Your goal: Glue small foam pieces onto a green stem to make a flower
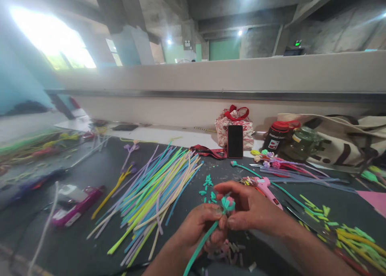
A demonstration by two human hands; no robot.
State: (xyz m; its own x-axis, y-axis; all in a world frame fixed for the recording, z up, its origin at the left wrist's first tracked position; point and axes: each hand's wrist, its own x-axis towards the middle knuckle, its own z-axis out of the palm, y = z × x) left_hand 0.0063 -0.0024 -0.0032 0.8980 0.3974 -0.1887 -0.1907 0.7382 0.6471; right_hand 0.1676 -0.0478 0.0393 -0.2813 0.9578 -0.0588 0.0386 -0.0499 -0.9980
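Note:
A teal pipe-cleaner flower (228, 204) with a pinkish centre is between my two hands. My left hand (200, 223) is closed, pinching its long teal stem (201, 243) just below the head. The fingers of my right hand (251, 207) curl round the flower head from the right, thumb and fingertips at its petals and base. Short teal pipe-cleaner pieces (208, 181) lie on the dark table just beyond my hands. Below them are short pale pink and lilac pieces (232, 252), partly hidden by the hands.
Long pastel pipe cleaners (159, 195) spread to the left, beside a magenta-and-white device (76, 205). At right lie a pink glue gun (268, 189), finished flowers (271, 159) and yellow-green pieces (316, 207). A phone (235, 141), bottle (276, 136) and jar (304, 143) stand behind.

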